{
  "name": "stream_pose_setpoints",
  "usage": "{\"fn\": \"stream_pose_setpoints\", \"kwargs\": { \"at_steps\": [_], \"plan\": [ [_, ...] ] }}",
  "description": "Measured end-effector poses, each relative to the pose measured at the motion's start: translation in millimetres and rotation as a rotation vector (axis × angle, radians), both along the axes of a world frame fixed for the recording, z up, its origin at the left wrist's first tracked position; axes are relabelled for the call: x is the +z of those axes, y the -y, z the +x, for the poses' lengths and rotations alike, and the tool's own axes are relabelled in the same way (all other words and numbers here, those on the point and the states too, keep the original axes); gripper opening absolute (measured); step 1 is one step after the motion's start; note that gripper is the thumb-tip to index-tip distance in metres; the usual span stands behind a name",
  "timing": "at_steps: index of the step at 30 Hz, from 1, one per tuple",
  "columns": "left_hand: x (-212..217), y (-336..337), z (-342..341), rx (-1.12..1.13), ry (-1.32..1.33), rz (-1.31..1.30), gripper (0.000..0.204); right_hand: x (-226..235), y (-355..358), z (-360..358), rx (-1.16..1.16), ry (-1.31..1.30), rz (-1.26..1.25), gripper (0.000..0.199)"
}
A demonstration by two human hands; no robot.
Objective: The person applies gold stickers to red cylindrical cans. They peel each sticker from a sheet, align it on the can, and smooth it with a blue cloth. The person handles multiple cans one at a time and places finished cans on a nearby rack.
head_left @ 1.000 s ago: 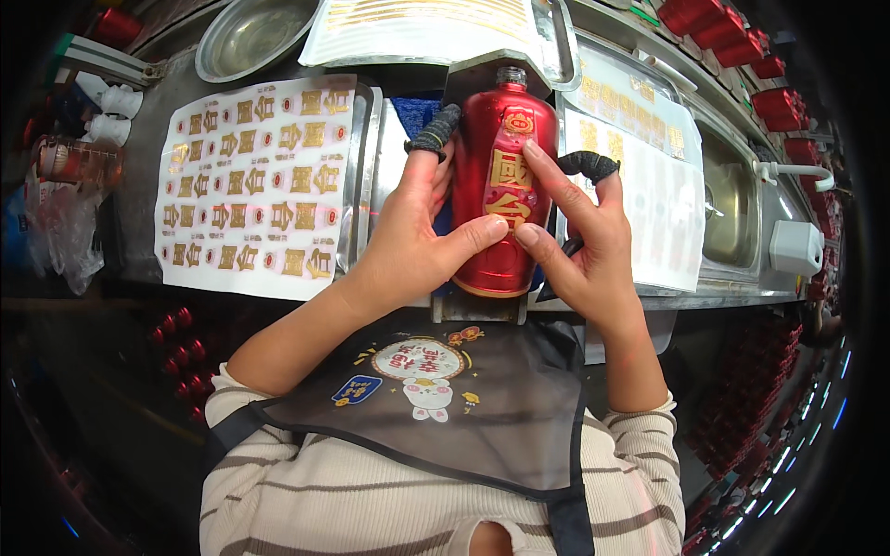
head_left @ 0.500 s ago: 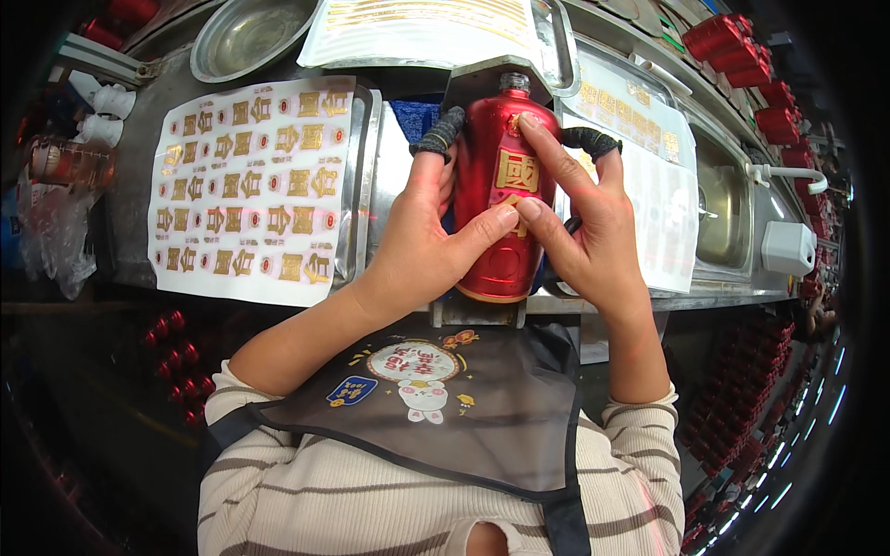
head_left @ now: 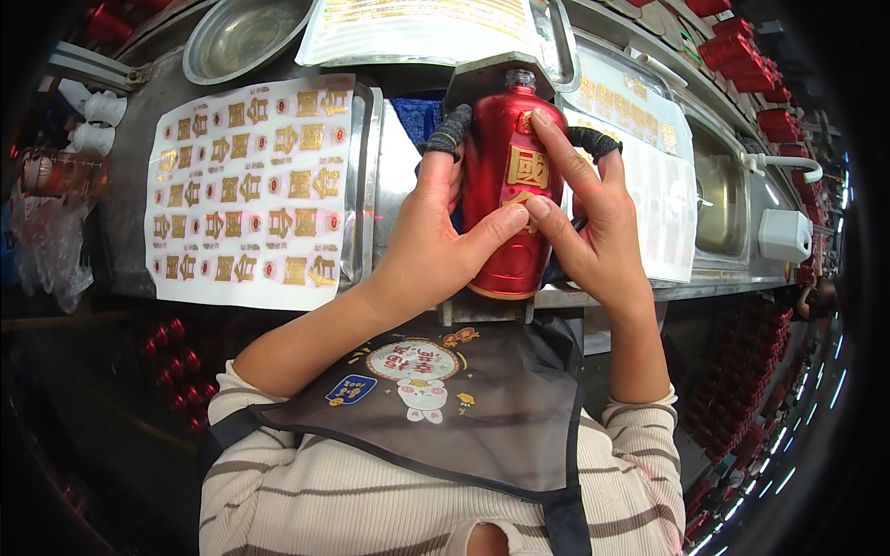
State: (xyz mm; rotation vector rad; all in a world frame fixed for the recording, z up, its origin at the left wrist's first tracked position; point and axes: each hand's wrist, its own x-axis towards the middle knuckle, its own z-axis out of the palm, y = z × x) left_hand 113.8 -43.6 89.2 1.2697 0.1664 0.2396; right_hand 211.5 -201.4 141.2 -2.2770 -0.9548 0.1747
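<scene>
Your left hand (head_left: 436,250) and right hand (head_left: 593,241) clasp the red bottle (head_left: 505,185) from both sides; it stands on the worktop (head_left: 389,185), neck pointing away from you, thumbs pressing its gold label (head_left: 526,169).

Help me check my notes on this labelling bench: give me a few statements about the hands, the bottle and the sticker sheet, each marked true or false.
1. Both hands touch the red bottle. True: the left hand and the right hand press on it with their thumbs meeting on its front.
2. The bottle is green. False: it is glossy red with gold stickers.
3. A sheet of gold stickers lies to the left of the bottle. True.
4. The left hand rests on the sticker sheet. False: it is on the bottle.
5. The round metal bowl sits at the bottle's right. False: it is at the upper left, beyond the sheet.
</scene>
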Motion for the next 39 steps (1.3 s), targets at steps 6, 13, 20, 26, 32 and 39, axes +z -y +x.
{"fn": "stream_pose_setpoints", "kwargs": {
  "at_steps": [6,13,20,26,32,39],
  "plan": [
    [1.9,7.4,2.4,0.019,0.034,-0.008,0.057,2.8,5.7,3.0,0.013,-0.046,0.005,0.064],
    [0.0,9.2,4.0,0.007,0.007,0.007,0.057,2.7,10.9,5.2,0.014,-0.084,0.016,0.064],
    [1.7,14.2,6.3,0.023,-0.024,-0.008,0.057,0.9,12.3,6.6,-0.005,-0.109,0.041,0.064],
    [6.3,17.9,9.0,0.026,0.014,-0.094,0.054,-3.6,15.6,4.9,-0.127,-0.422,0.278,0.068],
    [17.5,14.2,23.2,0.061,-0.02,-0.295,0.049,-11.6,11.4,13.9,-0.278,-0.648,0.473,0.051],
    [23.7,12.0,41.2,0.076,-0.063,-0.343,0.041,-10.9,3.2,15.3,-0.294,-0.604,0.463,0.052]
  ]
}}
